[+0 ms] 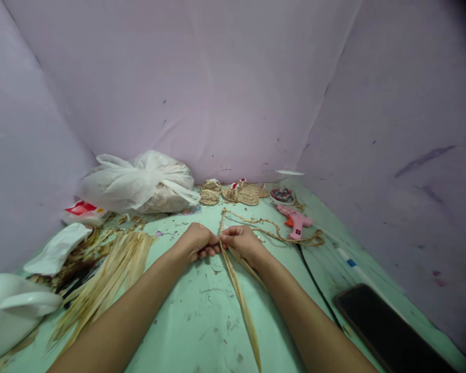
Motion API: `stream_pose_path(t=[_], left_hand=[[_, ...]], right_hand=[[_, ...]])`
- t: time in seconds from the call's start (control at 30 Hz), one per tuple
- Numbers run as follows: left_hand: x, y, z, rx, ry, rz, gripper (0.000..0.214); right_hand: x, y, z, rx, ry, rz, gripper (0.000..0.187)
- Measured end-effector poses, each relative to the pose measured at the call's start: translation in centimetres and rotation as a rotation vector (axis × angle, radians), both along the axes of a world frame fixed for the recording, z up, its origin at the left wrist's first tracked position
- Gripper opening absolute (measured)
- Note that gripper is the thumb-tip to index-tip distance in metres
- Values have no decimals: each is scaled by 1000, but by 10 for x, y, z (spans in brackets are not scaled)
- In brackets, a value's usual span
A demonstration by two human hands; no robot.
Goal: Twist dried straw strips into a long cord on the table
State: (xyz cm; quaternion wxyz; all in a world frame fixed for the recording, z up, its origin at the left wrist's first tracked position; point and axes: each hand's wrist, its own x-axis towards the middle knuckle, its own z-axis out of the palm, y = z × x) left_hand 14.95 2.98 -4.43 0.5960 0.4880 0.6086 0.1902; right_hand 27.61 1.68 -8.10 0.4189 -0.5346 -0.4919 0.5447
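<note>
braid (222, 221) — beyond left hand (201, 242) and right hand (244, 243), both pinching, strips (238, 291) nearer

On the flat pale green tabletop (186, 321), your thin tan braided straw cord (222, 221) runs forward from between your left hand (202, 242) and right hand (244, 242), looping right to the pink plastic glue gun (297, 220). To your left lie long flat tan straw strips (116, 269), with the knotted white plastic bag (140, 181) behind them. The rectangular black phone (388, 326) lies at your near right.
</note>
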Motion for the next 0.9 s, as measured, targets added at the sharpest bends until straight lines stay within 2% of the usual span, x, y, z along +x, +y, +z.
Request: stream_pose_path(t=[0.17, 0.3, 0.43, 0.53, 0.7, 0.9], left_hand=[[6, -1, -7, -139, -144, 164, 11], [7, -2, -5, -153, -153, 170, 14], [4, -2, 4, -112, -36, 39, 14], [1, 0, 5, -50, 92, -74, 14], [-4, 3, -1, 13, 111, -148, 10], [-4, 1, 2, 74, 154, -157, 17]], right_hand=[[-2, 0, 2, -34, 42, -64, 7], [-3, -1, 2, -27, 67, -62, 5], [-2, -1, 3, -9, 89, -7, 7], [1, -2, 4, -5, 46, 17, 7], [6, 0, 3, 0, -99, 81, 4], [6, 6, -9, 88, -237, 82, 7]])
